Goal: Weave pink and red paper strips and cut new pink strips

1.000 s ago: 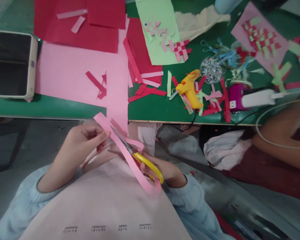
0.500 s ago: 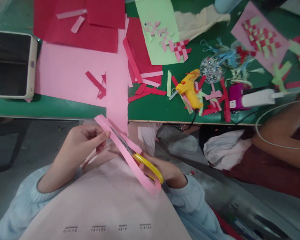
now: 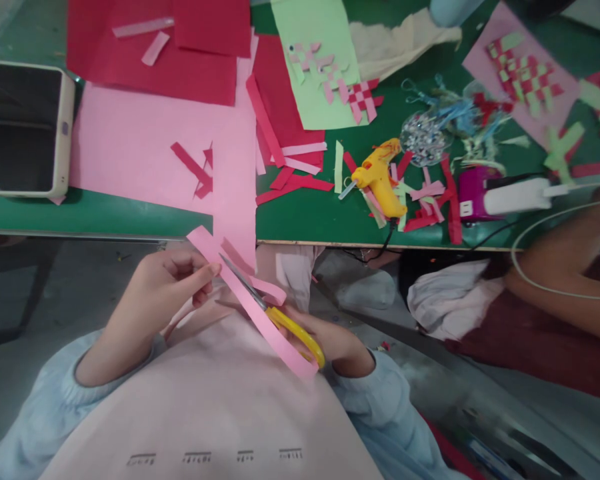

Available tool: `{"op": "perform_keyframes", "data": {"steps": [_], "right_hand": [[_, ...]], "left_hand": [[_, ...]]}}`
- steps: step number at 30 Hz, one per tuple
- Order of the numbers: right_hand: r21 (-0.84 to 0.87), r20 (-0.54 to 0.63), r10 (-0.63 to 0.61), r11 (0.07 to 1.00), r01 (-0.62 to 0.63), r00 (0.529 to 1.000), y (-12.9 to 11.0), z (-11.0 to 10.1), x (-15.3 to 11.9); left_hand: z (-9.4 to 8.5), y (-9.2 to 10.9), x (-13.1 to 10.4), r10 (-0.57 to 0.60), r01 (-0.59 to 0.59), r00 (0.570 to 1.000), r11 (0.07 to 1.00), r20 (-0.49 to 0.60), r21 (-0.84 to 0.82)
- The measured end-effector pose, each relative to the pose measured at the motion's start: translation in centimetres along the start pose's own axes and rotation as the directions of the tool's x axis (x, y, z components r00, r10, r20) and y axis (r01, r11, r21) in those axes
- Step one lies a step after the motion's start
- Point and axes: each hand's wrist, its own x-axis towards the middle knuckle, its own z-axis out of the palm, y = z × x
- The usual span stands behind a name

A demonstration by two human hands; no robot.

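Observation:
My left hand pinches a long pink paper strip between thumb and forefinger, near its upper end. The strip runs down to the right beside the scissors and bends back at its lower end. In my right hand are scissors with yellow handles, their blades pointing up and left toward my left fingertips. The blades lie beside the strip, and a second curled length of pink paper shows on their right side. My right fingers are partly hidden behind the handles and the paper. A wide pink paper piece hangs over the table's front edge just above.
On the green table lie a phone, red sheets, a yellow glue gun among paper scraps, a bead dish and a light green sheet with woven paper fish. Another person's arm is at the right.
The strip's lower loop has drawn up slightly, and the short pink length right of the blades has curled over. The scissors have barely shifted; my left hand stays in place.

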Motion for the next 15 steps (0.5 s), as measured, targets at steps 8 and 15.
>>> {"op": "perform_keyframes", "data": {"steps": [8, 15], "right_hand": [[-0.016, -0.052, -0.008, 1.000, 0.007, 0.999, -1.2, 0.6, -0.3], [0.075, -0.028, 0.036, 0.997, -0.034, 0.999, 0.3, 0.3, 0.6]], "left_hand": [[0.0, 0.3, -0.2, 0.009, -0.009, 1.000, 1.000, 0.003, 0.015], [0.2, 0.2, -0.2, 0.004, -0.005, 1.000, 1.000, 0.017, 0.020]]}}
